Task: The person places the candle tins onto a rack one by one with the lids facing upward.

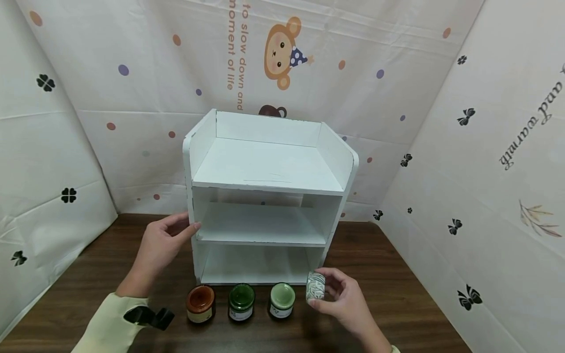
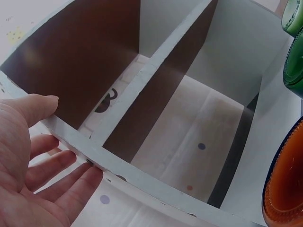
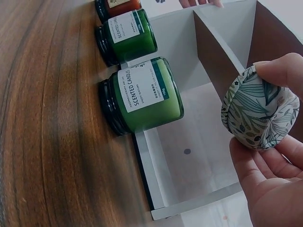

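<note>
A white shelf unit [image 1: 265,244] stands upright on the table. My left hand [image 1: 163,242] holds its left side panel, thumb [image 2: 40,106] over the front edge and fingers along the outside. In front of the shelf's right corner, my right hand [image 1: 342,296] pinches a small round leaf-patterned tin [image 3: 258,109], raised off the table, between thumb and fingers. Left of it stand three scented candle jars in a row: a light green jar [image 1: 281,300], a dark green jar [image 1: 241,301] and an amber jar [image 1: 200,303]. The jars have white or pale labels.
The dark wood table [image 1: 388,304] runs under everything. White printed cloth [image 1: 145,88] hangs behind the shelf and along both sides. The shelf has a top tray and two compartments below. A black strap [image 1: 150,316] sits on the left sleeve.
</note>
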`<control>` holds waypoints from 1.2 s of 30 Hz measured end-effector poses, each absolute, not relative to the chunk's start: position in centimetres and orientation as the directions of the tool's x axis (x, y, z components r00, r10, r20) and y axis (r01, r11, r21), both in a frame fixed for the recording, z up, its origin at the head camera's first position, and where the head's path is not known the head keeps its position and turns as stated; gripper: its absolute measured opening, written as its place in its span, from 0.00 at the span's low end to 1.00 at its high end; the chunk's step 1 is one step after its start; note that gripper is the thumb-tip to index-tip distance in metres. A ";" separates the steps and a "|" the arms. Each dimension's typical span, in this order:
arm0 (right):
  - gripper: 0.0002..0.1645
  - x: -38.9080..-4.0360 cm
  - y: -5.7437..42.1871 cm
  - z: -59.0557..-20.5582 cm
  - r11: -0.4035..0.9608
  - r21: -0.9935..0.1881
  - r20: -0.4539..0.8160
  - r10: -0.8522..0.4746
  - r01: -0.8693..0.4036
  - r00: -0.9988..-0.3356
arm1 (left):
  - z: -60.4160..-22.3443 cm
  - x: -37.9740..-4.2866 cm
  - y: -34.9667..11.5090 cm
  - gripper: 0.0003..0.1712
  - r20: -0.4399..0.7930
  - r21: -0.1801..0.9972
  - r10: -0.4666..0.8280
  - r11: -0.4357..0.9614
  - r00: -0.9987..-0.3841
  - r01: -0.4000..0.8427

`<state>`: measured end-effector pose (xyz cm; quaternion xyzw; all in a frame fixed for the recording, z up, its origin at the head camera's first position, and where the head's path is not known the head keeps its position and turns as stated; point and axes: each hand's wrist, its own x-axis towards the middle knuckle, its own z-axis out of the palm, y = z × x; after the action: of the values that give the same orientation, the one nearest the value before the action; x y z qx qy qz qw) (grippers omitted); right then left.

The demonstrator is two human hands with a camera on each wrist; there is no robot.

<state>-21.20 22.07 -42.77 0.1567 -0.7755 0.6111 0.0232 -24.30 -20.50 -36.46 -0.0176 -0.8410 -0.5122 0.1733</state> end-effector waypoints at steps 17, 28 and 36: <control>0.37 -21.0 21.9 -42.9 0.183 -0.938 0.255 -0.212 -0.294 -0.944 | -36.5 -24.2 -20.5 0.35 0.300 0.863 -0.146 0.462 -0.943 0.203; 0.37 -21.1 21.7 -42.9 0.148 -0.945 0.258 -0.216 -0.293 -0.942 | -36.5 -24.3 -20.7 0.35 0.308 0.857 -0.145 0.471 -0.940 0.208; 0.38 -20.9 21.6 -42.8 0.120 -0.949 0.261 -0.216 -0.291 -0.941 | -36.6 -24.4 -20.7 0.36 0.314 0.854 -0.143 0.474 -0.938 0.214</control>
<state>-20.92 21.59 -42.80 0.1696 -0.7477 0.6413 0.0291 -24.36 -20.66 -36.57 -0.0211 -0.8405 -0.5126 0.1741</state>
